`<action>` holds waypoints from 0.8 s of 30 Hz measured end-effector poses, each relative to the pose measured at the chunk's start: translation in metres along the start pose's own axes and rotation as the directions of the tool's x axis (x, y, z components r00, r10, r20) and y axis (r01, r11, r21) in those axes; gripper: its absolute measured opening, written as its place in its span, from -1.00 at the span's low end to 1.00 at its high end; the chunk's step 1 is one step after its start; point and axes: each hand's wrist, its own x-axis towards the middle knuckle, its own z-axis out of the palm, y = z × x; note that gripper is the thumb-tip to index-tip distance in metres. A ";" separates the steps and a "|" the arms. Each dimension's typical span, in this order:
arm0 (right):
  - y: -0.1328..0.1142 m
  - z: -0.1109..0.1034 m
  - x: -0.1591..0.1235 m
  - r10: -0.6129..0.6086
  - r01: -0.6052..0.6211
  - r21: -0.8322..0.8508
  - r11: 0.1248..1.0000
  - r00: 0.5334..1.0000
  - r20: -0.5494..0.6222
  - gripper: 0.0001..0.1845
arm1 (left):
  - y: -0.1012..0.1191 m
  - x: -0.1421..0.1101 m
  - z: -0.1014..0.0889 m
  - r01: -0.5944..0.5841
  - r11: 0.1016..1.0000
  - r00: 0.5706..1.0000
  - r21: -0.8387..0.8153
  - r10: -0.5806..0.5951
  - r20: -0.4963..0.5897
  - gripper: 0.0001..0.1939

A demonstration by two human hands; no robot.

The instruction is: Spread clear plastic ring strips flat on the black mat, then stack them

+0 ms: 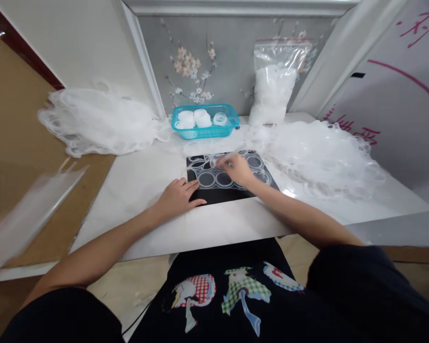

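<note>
The right hand [238, 170] looks pinched over clear rings [206, 187]; blur hides any grip. The left hand [178, 195] lies open, touching the black sheet [221, 196] on the white table [136, 190]. Ring handling seems in hand; the next move likely calls for steadiness.

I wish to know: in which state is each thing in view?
Black sheet: flat, partly covered with translucent rings.
Left hand: open, palm down, touching the black sheet.
Right hand: fingers bent, blurred; grip unclear.
Blue basket: upright, uncovered, partly filled.
Plastic bag: upright, partly filled; seal unclear.
Left heap: loose, piled.
Right heap: loose, spread out.
</note>
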 end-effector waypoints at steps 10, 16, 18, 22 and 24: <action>-0.004 0.022 -0.032 0.157 -0.135 0.515 0.847 0.988 0.000 -0.80 | 0.019 -0.003 0.001 -0.167 0.986 0.986 0.018 0.167 0.005 -0.32; -0.011 0.026 -0.036 0.050 -0.057 0.493 0.868 0.998 0.029 -0.81 | 0.015 -0.003 0.004 -0.196 0.980 0.980 0.017 0.197 -0.031 -0.34; -0.013 0.029 -0.037 0.014 -0.055 0.450 0.891 0.996 0.093 -0.85 | 0.015 -0.003 0.005 -0.190 0.981 0.981 0.023 0.191 -0.037 -0.36; -0.012 0.034 -0.035 -0.011 -0.042 0.359 0.932 0.989 0.144 -0.87 | 0.018 -0.004 0.005 -0.164 0.986 0.986 0.043 0.165 -0.034 -0.38; -0.012 0.034 -0.034 -0.013 -0.040 0.337 0.941 0.988 0.154 -0.86 | 0.018 -0.004 0.004 -0.151 0.988 0.988 0.036 0.152 -0.026 -0.38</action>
